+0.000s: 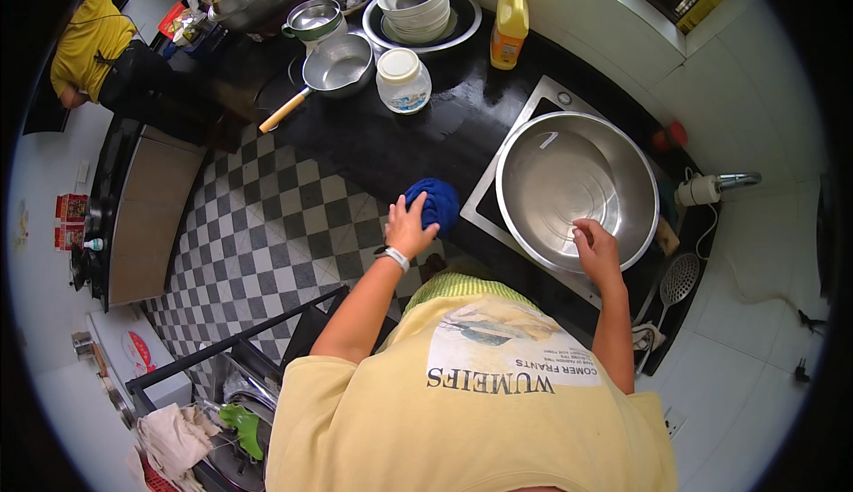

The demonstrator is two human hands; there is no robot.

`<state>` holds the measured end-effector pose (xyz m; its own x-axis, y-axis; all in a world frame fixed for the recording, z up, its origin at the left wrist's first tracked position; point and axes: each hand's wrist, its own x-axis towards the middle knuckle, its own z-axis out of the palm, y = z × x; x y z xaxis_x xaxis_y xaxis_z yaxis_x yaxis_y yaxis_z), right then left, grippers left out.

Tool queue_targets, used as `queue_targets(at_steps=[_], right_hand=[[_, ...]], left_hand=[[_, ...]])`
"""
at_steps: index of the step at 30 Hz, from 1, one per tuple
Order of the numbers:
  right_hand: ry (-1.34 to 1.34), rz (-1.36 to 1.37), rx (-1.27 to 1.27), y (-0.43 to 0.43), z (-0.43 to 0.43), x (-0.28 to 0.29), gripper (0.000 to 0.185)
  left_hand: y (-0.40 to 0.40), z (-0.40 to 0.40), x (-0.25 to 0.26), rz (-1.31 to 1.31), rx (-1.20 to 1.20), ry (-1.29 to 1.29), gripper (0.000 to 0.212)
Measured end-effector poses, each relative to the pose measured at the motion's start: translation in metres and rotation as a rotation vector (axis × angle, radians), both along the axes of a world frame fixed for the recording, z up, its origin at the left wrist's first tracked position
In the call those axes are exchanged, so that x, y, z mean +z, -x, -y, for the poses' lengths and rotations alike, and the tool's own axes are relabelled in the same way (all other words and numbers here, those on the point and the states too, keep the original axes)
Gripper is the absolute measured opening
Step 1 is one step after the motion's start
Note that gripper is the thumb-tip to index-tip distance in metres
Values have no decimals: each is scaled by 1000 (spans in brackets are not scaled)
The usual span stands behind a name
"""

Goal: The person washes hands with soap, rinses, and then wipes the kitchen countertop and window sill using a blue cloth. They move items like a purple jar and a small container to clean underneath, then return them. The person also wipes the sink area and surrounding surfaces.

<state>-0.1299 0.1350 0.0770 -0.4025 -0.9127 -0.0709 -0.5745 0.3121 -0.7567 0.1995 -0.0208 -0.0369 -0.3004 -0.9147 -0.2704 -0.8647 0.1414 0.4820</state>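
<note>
My left hand [410, 227], with a band on its wrist, rests its spread fingers against a bunched blue cloth [438, 204] at the front edge of the black counter. Whether the fingers grip the cloth cannot be told. To the right, a large stainless steel basin [533, 179] sits on the cooktop [481, 200]. My right hand [595, 247] is over the basin's near rim, its fingers curled and thumb near the index finger, with nothing visible in it.
Farther back on the counter [373, 149] stand a saucepan [338, 65], a lidded plastic jar [403, 85], stacked bowls [414, 15] in a basin, and a yellow jug [510, 29]. A skimmer [678, 280] lies at right. Another person [93, 39] stands at upper left.
</note>
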Motion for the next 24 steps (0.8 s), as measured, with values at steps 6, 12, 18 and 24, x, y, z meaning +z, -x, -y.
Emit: queue_targets(at_steps=[6, 12, 18, 24], right_hand=[[-82, 11, -13, 4, -10, -11, 17], [-86, 6, -60, -2, 1, -2, 16], [-87, -69, -87, -10, 6, 9, 16], [-103, -69, -140, -23, 0, 12, 15]], left_hand=[[24, 3, 6, 22, -43, 211, 65], [62, 50, 12, -256, 62, 388, 45], [97, 88, 2, -100, -140, 267, 71], [89, 120, -26, -111, -240, 377, 62]])
